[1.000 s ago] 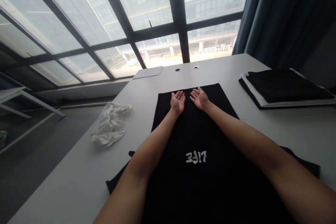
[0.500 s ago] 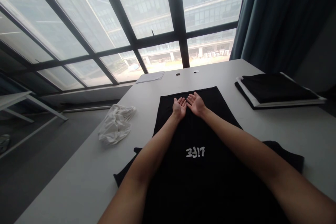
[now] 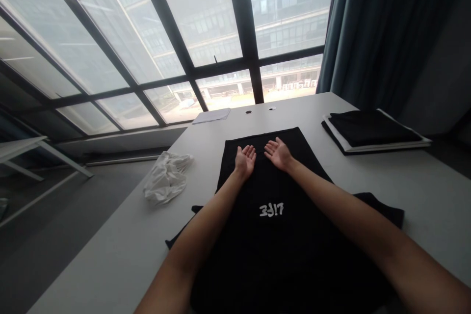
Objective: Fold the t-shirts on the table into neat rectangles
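"Head view first: how are the hands?"

"Both released and open. The left hand [image 3: 245, 162] and the right hand [image 3: 280, 155] are turned palm up, fingers loosely curled, with a narrow gap between them."

"Are they touching anything?"

"They are over the far part of a black shirt [image 3: 283, 250], near its straight far edge. I can't tell whether the backs of the hands press on the fabric or are just above it."

"And where is the shirt?"

"Spread out on the white table [image 3: 121, 250], straight in front of the person, with a sleeve out to either side under the forearms. White lettering [image 3: 271, 209] sits between the forearms, upside down from here."

"What lies around it?"

"Left of the shirt, a crumpled white bundle [image 3: 167, 179] near the table's edge. On the right, well apart from the shirt, a folded stack [image 3: 371, 127] of black and white layers."

"Further out?"

"Some paper [image 3: 211, 116] at the far left corner, and two round holes [image 3: 248, 112] near the far edge. Beyond are tall windows [image 3: 213, 14], with a dark blue curtain [image 3: 344, 34] to the right."
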`<action>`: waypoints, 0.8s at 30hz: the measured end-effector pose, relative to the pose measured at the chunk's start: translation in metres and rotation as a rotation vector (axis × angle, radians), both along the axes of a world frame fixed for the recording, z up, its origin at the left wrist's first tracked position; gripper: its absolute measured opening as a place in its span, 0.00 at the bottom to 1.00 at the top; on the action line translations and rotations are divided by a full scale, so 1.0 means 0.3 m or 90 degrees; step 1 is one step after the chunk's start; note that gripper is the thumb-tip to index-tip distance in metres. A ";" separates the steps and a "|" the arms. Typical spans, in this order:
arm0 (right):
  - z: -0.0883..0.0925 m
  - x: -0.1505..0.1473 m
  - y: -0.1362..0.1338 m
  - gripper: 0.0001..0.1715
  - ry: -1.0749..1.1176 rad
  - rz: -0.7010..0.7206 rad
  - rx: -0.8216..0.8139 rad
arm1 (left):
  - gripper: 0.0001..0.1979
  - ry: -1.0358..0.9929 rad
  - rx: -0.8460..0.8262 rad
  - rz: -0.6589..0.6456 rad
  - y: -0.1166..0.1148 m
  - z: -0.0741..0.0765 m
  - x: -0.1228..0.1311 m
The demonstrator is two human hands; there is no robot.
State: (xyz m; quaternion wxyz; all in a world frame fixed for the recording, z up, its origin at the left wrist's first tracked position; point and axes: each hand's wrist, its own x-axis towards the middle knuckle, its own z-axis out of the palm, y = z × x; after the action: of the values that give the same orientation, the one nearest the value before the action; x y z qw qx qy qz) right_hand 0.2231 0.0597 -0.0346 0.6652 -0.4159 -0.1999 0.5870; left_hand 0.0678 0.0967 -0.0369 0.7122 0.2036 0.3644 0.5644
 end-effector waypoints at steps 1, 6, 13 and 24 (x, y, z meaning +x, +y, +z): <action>-0.016 -0.055 -0.010 0.26 -0.020 0.039 0.002 | 0.24 0.007 -0.001 -0.014 -0.022 -0.018 0.026; -0.050 0.026 -0.057 0.30 -0.163 0.054 0.000 | 0.28 0.098 0.002 0.046 -0.017 -0.013 -0.106; 0.015 0.388 -0.131 0.29 -0.371 -0.113 -0.012 | 0.31 0.321 0.082 0.080 -0.029 0.089 -0.269; -0.085 0.001 -0.424 0.28 -1.049 0.095 0.148 | 0.32 1.201 0.598 -0.386 -0.467 -0.012 -0.059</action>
State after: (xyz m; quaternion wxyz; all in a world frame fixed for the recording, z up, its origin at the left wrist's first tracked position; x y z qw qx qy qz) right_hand 0.2234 -0.0677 -0.0600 0.3043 -0.6264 -0.7087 0.1131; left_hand 0.0500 -0.0434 -0.0404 0.1074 0.8860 0.4462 0.0654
